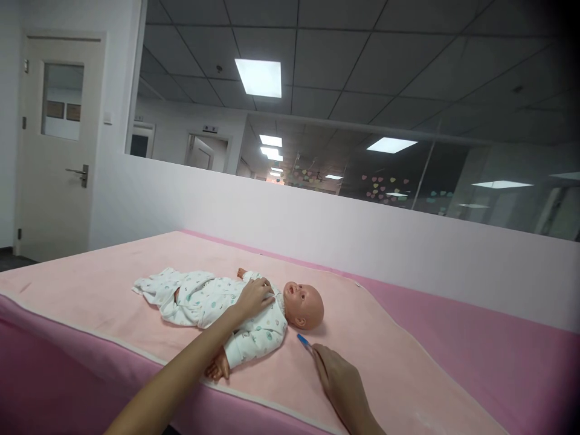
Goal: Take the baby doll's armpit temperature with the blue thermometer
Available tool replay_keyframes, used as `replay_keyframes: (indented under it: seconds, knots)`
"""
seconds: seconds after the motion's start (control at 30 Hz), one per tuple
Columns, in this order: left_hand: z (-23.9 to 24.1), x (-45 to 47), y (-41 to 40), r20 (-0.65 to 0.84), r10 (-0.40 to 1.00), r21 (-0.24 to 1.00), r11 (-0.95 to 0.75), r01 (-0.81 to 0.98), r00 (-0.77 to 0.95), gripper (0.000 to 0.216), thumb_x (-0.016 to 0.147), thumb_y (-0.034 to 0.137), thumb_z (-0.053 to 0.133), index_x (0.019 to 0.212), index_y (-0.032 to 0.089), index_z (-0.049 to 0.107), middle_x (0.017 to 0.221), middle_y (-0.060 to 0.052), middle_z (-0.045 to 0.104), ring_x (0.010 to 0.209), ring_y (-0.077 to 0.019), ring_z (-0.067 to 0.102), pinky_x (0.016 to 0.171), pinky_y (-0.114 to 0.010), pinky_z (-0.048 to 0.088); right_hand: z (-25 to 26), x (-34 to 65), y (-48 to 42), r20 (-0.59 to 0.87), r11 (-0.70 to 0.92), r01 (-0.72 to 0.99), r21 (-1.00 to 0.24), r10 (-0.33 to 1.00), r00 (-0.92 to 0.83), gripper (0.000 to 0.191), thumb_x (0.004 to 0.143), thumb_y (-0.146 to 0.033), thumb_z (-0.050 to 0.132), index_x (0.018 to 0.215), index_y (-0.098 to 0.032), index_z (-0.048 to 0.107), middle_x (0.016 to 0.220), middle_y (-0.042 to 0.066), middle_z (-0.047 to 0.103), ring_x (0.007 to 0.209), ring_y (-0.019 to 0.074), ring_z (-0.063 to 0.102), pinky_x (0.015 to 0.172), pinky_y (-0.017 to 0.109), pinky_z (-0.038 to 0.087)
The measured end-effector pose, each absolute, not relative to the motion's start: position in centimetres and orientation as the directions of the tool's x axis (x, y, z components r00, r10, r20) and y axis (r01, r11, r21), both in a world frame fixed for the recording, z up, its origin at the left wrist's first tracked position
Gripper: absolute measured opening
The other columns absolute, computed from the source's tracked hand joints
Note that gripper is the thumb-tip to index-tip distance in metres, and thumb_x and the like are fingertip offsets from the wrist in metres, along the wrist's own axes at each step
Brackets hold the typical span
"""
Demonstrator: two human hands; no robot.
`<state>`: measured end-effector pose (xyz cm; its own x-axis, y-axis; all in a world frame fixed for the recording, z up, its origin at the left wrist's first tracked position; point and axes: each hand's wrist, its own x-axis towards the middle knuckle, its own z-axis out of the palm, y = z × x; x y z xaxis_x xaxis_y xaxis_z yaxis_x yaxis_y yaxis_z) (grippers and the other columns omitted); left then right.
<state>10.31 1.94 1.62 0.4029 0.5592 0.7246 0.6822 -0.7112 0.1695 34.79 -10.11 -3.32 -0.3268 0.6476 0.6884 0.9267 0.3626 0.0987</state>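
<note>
A baby doll [304,307] lies on its back on the pink mat, its bald head towards the right. It wears a white printed outfit [203,296] with long sleeves and legs. My left hand [256,297] rests on the doll's chest near the collar, fingers slightly bent and lying on the fabric. Close to the doll's head, my right hand [338,374] is closed around a thin tool with a blue end [304,342] and a paler handle. The blue end points up and left, apart from the head. Most of the handle is hidden by my fingers.
The light pink mat [399,374] covers a raised padded bed with darker pink sides [453,308]. A white low wall [317,223] with a wide window above it runs along the far side. At the far left stands a closed door [58,211].
</note>
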Motion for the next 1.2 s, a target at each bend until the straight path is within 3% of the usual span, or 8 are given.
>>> replay_keyframes:
  seconds: [0.13, 0.27, 0.5, 0.67, 0.97, 1.1, 1.2]
  knots:
    - [1.0, 10.2, 2.0, 0.722, 0.557, 0.207, -0.74, 0.64, 0.41, 0.011, 0.081, 0.025, 0.05, 0.083, 0.021, 0.06, 0.091, -0.001, 0.058, 0.086, -0.016, 0.054, 0.074, -0.028, 0.04, -3.6, 34.7, -10.0, 0.603, 0.296, 0.955, 0.017, 0.759, -0.247, 0.026, 0.083, -0.021, 0.036, 0.076, -0.023, 0.061, 0.065, 0.002, 0.06, 0.061, 0.0153, 0.057, 0.053, 0.023, 0.038]
    - [0.1, 9.9, 1.4, 0.735, 0.57, 0.298, -0.757, 0.581, 0.366, 0.013, 0.083, 0.016, 0.043, 0.086, 0.021, 0.055, 0.089, -0.001, 0.059, 0.088, -0.0164, 0.052, 0.077, -0.029, 0.039, -2.2, 32.5, -8.6, 0.694, 0.367, 0.925, -0.101, 0.692, -0.198, 0.023, 0.078, -0.018, 0.041, 0.068, -0.022, 0.061, 0.066, 0.004, 0.06, 0.066, 0.0174, 0.055, 0.059, 0.026, 0.037]
    - [-0.5, 9.7, 1.0, 0.748, 0.591, 0.342, -0.735, 0.586, 0.304, 0.015, 0.086, 0.018, 0.038, 0.091, 0.02, 0.052, 0.089, -0.001, 0.061, 0.084, -0.0165, 0.053, 0.077, -0.03, 0.039, 0.9, 24.2, -2.2, 0.761, 0.464, 0.854, -0.235, 0.635, -0.135, 0.023, 0.077, -0.016, 0.038, 0.081, -0.02, 0.061, 0.081, 0.005, 0.063, 0.078, 0.0181, 0.055, 0.069, 0.028, 0.039]
    - [-0.3, 9.6, 0.9, 0.747, 0.615, 0.383, -0.708, 0.594, 0.252, 0.019, 0.088, 0.022, 0.035, 0.09, 0.02, 0.054, 0.087, -0.002, 0.062, 0.081, -0.0167, 0.055, 0.074, -0.029, 0.04, -0.2, 20.9, 0.1, 0.791, 0.553, 0.745, -0.372, 0.609, -0.057, 0.028, 0.07, -0.009, 0.037, 0.087, -0.017, 0.058, 0.084, 0.006, 0.062, 0.08, 0.0178, 0.054, 0.073, 0.029, 0.041]
    - [0.3, 9.3, 0.1, 0.775, 0.587, 0.45, -0.772, 0.448, 0.233, 0.015, 0.082, 0.027, 0.048, 0.082, 0.02, 0.061, 0.083, -0.001, 0.065, 0.079, -0.0151, 0.057, 0.075, -0.027, 0.041, -2.3, 21.2, 0.3, 0.891, 0.618, 0.691, -0.375, 0.446, 0.084, 0.023, 0.074, -0.015, 0.039, 0.084, -0.018, 0.059, 0.082, 0.005, 0.061, 0.079, 0.0161, 0.054, 0.071, 0.026, 0.043]
    - [0.5, 8.9, -0.3, 0.814, 0.549, 0.413, -0.775, 0.478, 0.188, 0.023, 0.081, 0.027, 0.049, 0.063, 0.018, 0.059, 0.074, -0.001, 0.065, 0.075, -0.0139, 0.058, 0.078, -0.029, 0.04, -2.3, 20.9, 0.2, 0.888, 0.586, 0.699, -0.409, 0.433, 0.156, 0.021, 0.072, -0.011, 0.036, 0.078, -0.018, 0.055, 0.078, 0.004, 0.057, 0.073, 0.0151, 0.051, 0.066, 0.025, 0.041]
    - [0.5, 8.0, -0.5, 0.835, 0.512, 0.327, -0.756, 0.567, 0.202, 0.017, 0.079, 0.024, 0.05, 0.065, 0.019, 0.058, 0.074, -0.001, 0.064, 0.077, -0.0154, 0.057, 0.081, -0.032, 0.038, -2.2, 20.9, -0.1, 0.885, 0.559, 0.71, -0.427, 0.42, 0.202, 0.023, 0.065, -0.004, 0.033, 0.068, -0.019, 0.05, 0.069, 0.001, 0.052, 0.067, 0.0138, 0.048, 0.062, 0.023, 0.038]
